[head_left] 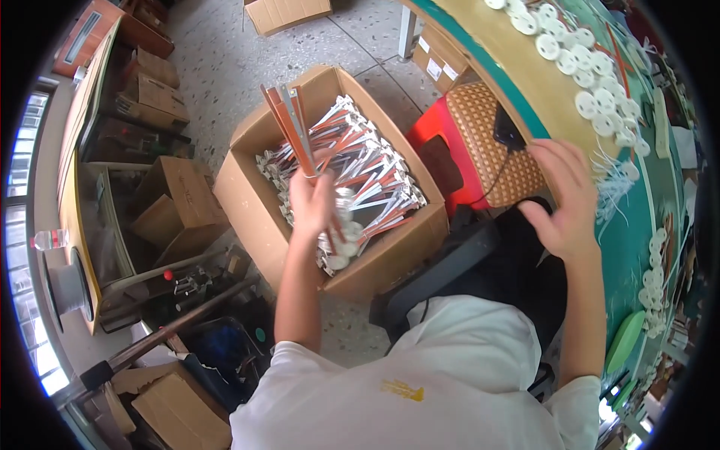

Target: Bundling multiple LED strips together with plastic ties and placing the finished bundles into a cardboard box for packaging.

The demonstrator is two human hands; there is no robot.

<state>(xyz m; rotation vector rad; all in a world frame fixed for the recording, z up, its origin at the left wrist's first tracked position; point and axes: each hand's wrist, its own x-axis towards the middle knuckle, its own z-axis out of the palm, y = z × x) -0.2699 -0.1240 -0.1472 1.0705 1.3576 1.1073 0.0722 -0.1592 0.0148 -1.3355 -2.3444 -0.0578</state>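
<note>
Bundle of thin flat strips, orange-red w/ grey metal-looking ones mixed in, is pinched in the left hand; the strips fan up and out toward 11 o'clock above an open box. Left grip is closed round the lower ends of the strips, fingers curled tight, thumb side facing the camera. Below the hand, round silvery-white discs hang at the strip ends, partly blurred.

Cardboard box sits on the speckled stone floor, flaps open, plain brown corrugated walls. It's packed w/ more of the same parts: long narrow red and silver strips laid crosswise in heaps, each ending in a pale round disc.

Right hand at 3 o'clock from the box, well apart from it, rests on the curved edge of the table. Fingers spread and bent over the rim, holding nothing that shows. Table has a tan edge band and a green top. Along it at 1 o'clock runs a row of white round discs, flat w/ small holes, plastic-looking. A bunch of thin white wires lies just beside the right hand.

Between hands: a stool w/ woven tan seat and red plastic frame, a dark phone-like slab on it w/ a black cable trailing down.
</note>
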